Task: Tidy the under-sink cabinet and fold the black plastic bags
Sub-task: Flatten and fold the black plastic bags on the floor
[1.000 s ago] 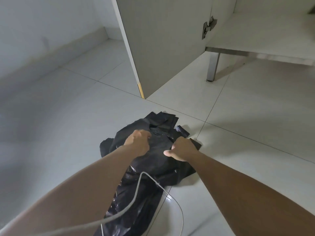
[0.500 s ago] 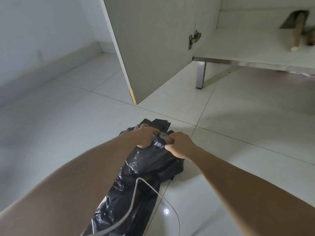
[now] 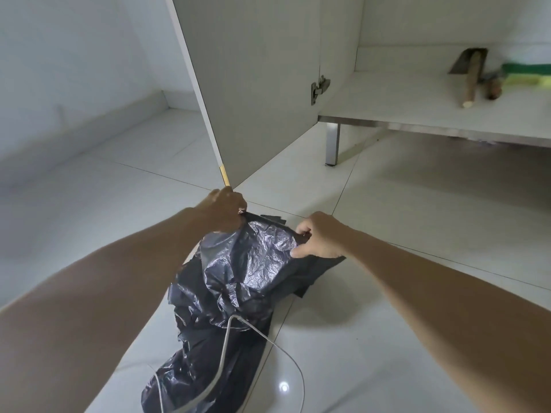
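A crumpled black plastic bag (image 3: 238, 272) hangs lifted over the white tiled floor, its lower part trailing toward me. My left hand (image 3: 224, 212) grips the bag's top left edge, and my right hand (image 3: 320, 235) pinches its top right edge, stretching the top between them. More black plastic (image 3: 319, 268) lies flat on the floor under the raised bag. Beyond my hands the under-sink cabinet (image 3: 417, 96) stands with its door (image 3: 253, 90) swung wide.
On the cabinet floor lie a wooden-handled tool (image 3: 472, 79) and a green and yellow sponge (image 3: 527, 74). A metal cabinet leg (image 3: 332, 144) stands on the tiles. A white cable (image 3: 226, 347) dangles from me across the bag. A wall runs along the left.
Both hands lifted the bag off the floor and moved apart, spreading its top edge. The view tilted up, showing more of the cabinet interior.
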Tool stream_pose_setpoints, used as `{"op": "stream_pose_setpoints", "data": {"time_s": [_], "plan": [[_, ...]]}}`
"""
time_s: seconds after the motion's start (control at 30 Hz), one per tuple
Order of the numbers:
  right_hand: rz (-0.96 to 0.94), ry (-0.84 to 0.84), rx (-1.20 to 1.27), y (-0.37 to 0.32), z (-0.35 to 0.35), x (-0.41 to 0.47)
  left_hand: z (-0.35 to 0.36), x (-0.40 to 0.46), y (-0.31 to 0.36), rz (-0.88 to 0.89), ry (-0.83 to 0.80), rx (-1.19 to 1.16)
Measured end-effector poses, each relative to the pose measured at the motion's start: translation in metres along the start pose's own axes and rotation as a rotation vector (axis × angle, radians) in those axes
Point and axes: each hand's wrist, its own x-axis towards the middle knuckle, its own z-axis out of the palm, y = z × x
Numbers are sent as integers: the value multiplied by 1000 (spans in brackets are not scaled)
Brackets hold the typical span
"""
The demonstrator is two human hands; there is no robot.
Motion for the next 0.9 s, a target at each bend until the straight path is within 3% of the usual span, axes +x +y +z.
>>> {"op": "stream_pose_setpoints", "data": {"time_s": [0.17,0.4,0.63,0.7,0.9], "plan": [[-4,155,-10,-3,-11,-7,-32,-22,0,88,-30,151],[4,249,-28,-8,-17,-10,-50,-37,6,-15,-25,92],[107,259,-152,4,-3,-19,-17,-37,8,1,376,59],[106,254,-142,9,5,-22,-6,-41,14,-65,324,43],[29,250,-146,19,44,-26,39,-49,0,-268,-107,112]]}}
